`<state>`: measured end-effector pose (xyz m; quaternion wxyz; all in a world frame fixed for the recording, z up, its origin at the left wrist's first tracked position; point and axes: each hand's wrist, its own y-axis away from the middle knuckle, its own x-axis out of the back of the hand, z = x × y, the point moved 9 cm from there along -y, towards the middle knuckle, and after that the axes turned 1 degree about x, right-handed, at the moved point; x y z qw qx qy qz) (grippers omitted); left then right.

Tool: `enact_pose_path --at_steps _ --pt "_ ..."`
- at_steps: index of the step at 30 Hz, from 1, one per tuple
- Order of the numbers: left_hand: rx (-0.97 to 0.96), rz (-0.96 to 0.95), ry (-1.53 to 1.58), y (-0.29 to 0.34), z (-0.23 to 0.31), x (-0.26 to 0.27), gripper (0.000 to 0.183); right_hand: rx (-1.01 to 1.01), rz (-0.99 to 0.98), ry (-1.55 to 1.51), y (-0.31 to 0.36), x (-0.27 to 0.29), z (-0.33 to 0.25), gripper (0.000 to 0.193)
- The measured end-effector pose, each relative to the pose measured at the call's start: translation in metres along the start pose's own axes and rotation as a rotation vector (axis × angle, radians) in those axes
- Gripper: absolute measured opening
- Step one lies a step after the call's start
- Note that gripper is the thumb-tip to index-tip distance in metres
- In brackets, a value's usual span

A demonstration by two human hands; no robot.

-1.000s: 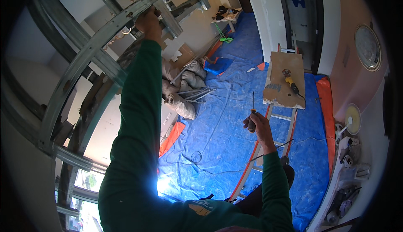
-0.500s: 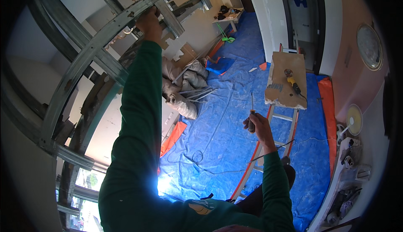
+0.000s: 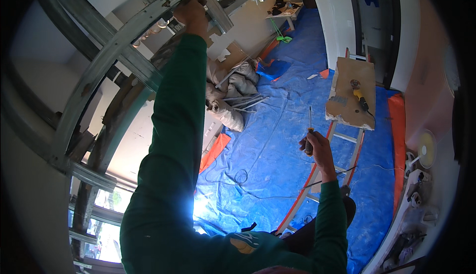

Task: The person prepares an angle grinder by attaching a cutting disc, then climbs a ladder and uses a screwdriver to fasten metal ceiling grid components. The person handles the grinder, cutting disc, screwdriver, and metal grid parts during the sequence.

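Observation:
My left arm reaches up to the curved metal ceiling frame. My left hand is closed on the frame's edge beside a short hanging metal channel; part of its fingers is hidden behind the metal. Lower down at the right, my right hand is wrapped round the dark handle of a screwdriver. Its thin shaft points upward, away from the frame and touching nothing. Beneath that hand stands a ladder with orange-red rails.
A board at the ladder's far end carries a yellow angle grinder. Filled sacks and metal strips lie on the blue tarp. A fan stands at the right by a cluttered shelf. A cable crosses the ladder.
The whole view has turned slightly, so the room sits further right in the picture. My left hand keeps its hold on the frame, and the screwdriver stays in my right hand.

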<state>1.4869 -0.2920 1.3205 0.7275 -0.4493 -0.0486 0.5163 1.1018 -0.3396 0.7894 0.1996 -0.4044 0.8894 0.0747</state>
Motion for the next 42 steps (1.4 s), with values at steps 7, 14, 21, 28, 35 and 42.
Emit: enact_pose_path --at_steps 7,14,21,28,35,42 --pt "-0.064 -0.054 -0.161 -0.001 0.004 -0.002 0.01 -0.052 -0.027 0.062 -0.002 0.0 0.007 0.034" --pt "-0.118 0.043 -0.326 -0.007 -0.008 0.004 0.019 -0.005 0.03 0.027 0.003 -0.006 -0.005 0.037" --pt "-0.09 -0.043 -0.348 -0.013 -0.018 0.007 0.025 -0.017 0.03 0.016 0.005 -0.004 -0.006 0.033" --pt "0.192 0.119 -0.22 -0.022 -0.025 0.027 0.025 -0.036 0.044 0.008 0.004 -0.003 -0.009 0.034" --pt "0.126 -0.05 -0.386 -0.051 -0.019 0.025 0.027 -0.042 0.014 0.013 0.001 -0.003 -0.001 0.034" --pt "-0.822 -0.251 -1.935 -0.103 -0.045 -0.008 0.059 -0.037 -0.007 0.012 -0.004 0.004 0.01 0.034"
